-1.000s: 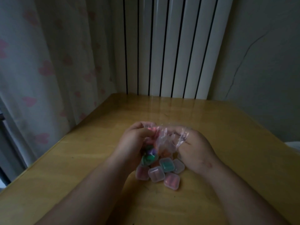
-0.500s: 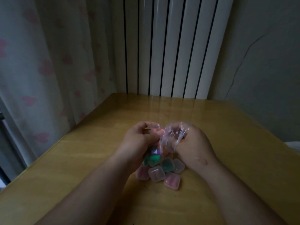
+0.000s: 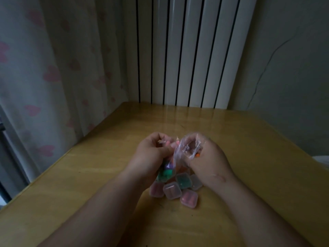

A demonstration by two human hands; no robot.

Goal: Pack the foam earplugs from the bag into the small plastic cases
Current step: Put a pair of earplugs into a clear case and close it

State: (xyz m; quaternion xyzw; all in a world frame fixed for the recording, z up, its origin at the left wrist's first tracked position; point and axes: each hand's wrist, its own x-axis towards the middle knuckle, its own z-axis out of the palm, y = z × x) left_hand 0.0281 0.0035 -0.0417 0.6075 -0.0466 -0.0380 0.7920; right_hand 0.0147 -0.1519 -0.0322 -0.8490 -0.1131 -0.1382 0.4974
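Head view: plastic cases (image 3: 172,190) on wooden table (image 3: 89,184); radiator (image 3: 192,50), heart-print curtain (image 3: 53,68) beyond.

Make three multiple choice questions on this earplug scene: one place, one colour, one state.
1. Where are the small cases? A on the table; B on the radiator; C in a drawer.
2. What colour fills the nearest case? A blue; B pink; C black.
3. How is the bag held? A by one hand; B lying untouched; C by both hands.
Answers: A, they cluster on the wood beneath the left hand and right hand; B, pink shows through its lid; C, both hands grip it.
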